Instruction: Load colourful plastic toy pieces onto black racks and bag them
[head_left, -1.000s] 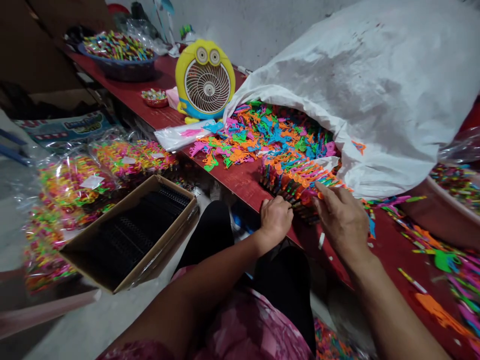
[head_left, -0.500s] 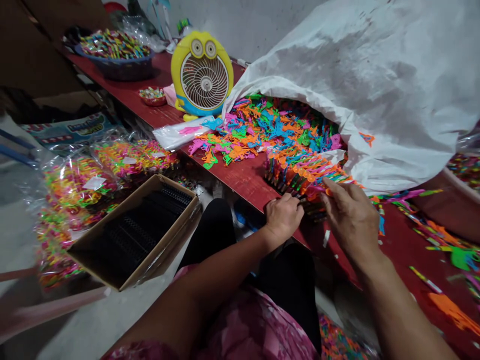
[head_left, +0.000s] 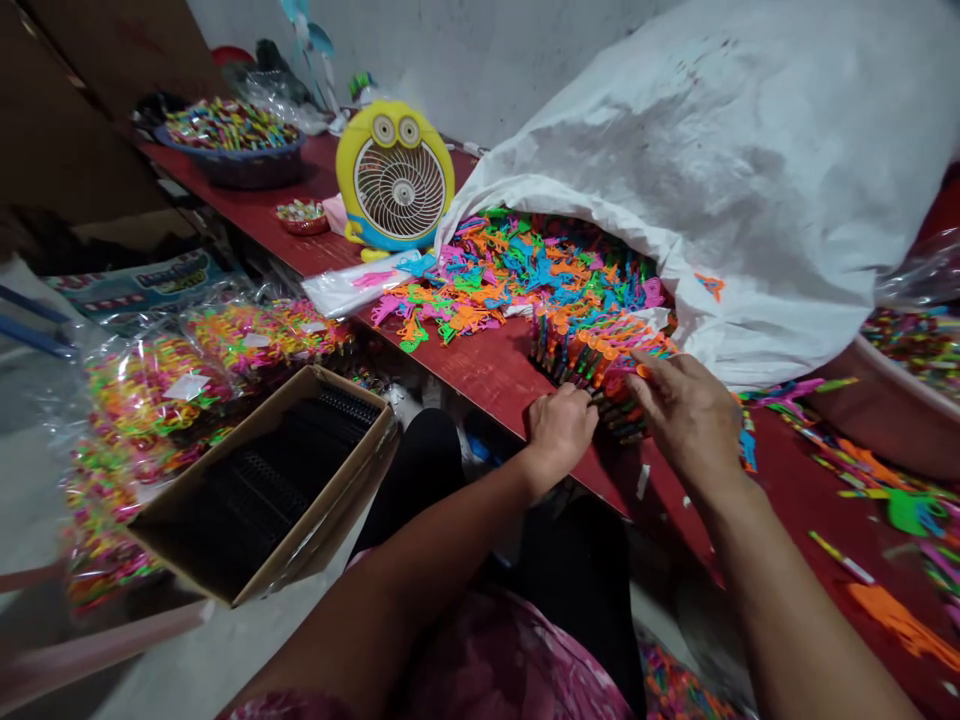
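A packed row of colourful plastic stick pieces, with round orange ends and dark lower parts, stands on the red table. At its front lower edge, my left hand is closed, fingers curled against the dark parts; what lies inside them is hidden. My right hand is at the row's right end, thumb and fingers pinched on a plastic stick piece with an orange round end. Behind the row, loose plastic shapes in orange, blue, green and pink spill from a large white sack.
A yellow fan and a clear plastic bag are on the red table. A cardboard box of black strips stands at left by bagged colourful pieces. A tub stands at right, near loose pieces.
The view has shifted slightly, so the fan and table sit a little lower. Both hands stay at the row, the right hand still pinching at its right end.
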